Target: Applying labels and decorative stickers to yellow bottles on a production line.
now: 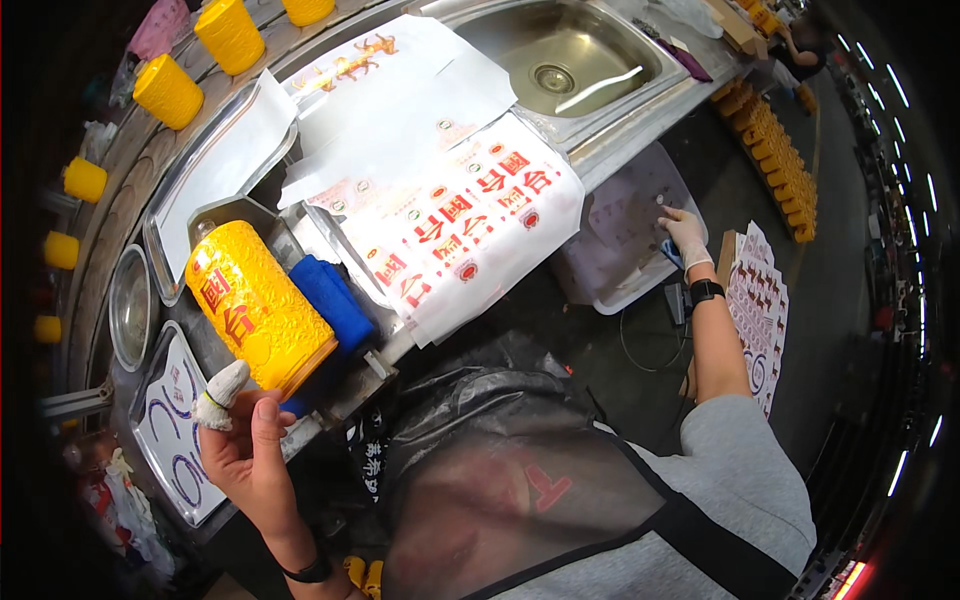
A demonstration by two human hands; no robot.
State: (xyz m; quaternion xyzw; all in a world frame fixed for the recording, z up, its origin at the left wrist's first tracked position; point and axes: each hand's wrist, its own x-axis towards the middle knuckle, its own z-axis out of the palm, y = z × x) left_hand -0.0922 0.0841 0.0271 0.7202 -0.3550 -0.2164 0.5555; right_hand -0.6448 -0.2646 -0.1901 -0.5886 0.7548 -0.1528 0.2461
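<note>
A yellow embossed bottle (255, 305) with red markings lies tilted at the left, its neck end by a grey bracket. A blue cloth-like block (333, 300) is beside it. My left hand (250, 445) is at the bottle's base, thumb raised and fingers apart; its index finger wears a white wrap. Whether a fingertip touches the bottle is unclear. My right hand (686, 238), in a pale glove, reaches over a translucent plastic tub (640, 230). Its fingers are bent, with a small blue piece (672, 252) at the palm; what they hold is hard to make out.
White decal sheets (480, 225) with red print cover the counter's middle. A steel sink (550, 75) holds a white strip. Yellow bottles (168, 92) stand at the far left. More decal sheets (757, 310) lie right of my right arm. A round metal bowl (130, 305) sits left.
</note>
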